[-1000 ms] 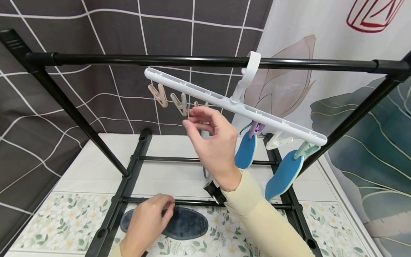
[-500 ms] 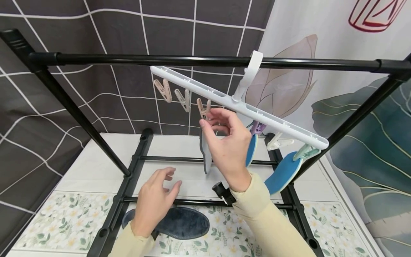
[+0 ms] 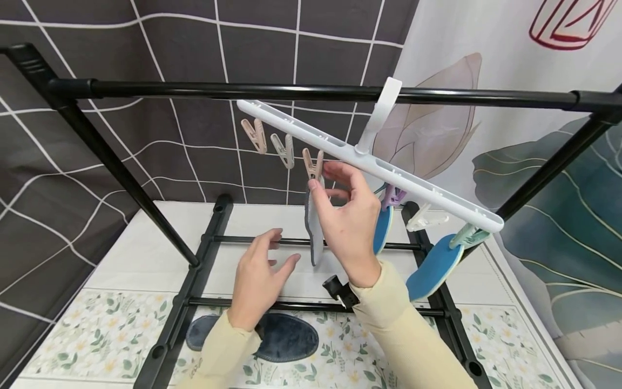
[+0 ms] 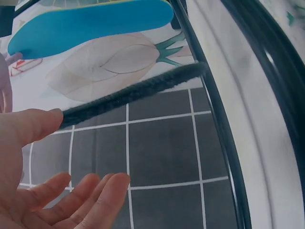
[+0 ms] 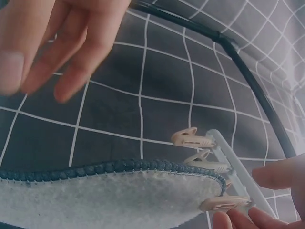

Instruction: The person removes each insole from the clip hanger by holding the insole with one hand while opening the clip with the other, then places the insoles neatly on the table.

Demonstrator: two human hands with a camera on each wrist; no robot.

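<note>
- Hanging from a white hanger (image 3: 413, 181), a grey insole (image 3: 315, 237) sits just left of the hanger's middle, held by a peach clip (image 3: 313, 165). The head view shows it nearly edge-on; the right wrist view shows its pale face and dark stitched rim.
- Beside that clip is the right hand (image 3: 350, 224), thumb and fingertips parted around a gap. It seems to have released the clip; whether a finger grazes it, I cannot tell. A second ago this hand hid most of clip and insole; now both show.
- The left hand (image 3: 259, 281) has risen from over the dark insole (image 3: 291, 337) to a place near the hanging one's lower end. Its fingers are loosely bent and grasp nothing.
- The hanger has swung slightly, its left end having moved a little to the right under the rack's top bar (image 3: 218, 90).
- Toward the hanger's right end, a purple clip (image 3: 393, 197) and a green clip (image 3: 468, 236) each carry a blue insole, the nearer blue insole (image 3: 434, 267) being at the very end.
- Judging by this, the clip now bears the grey insole unaided, so that piece looks pegged. The dark insole lies flat on the floral surface (image 3: 112, 324), below the rack's front lower bar (image 3: 301, 306), and remains unhung.
</note>
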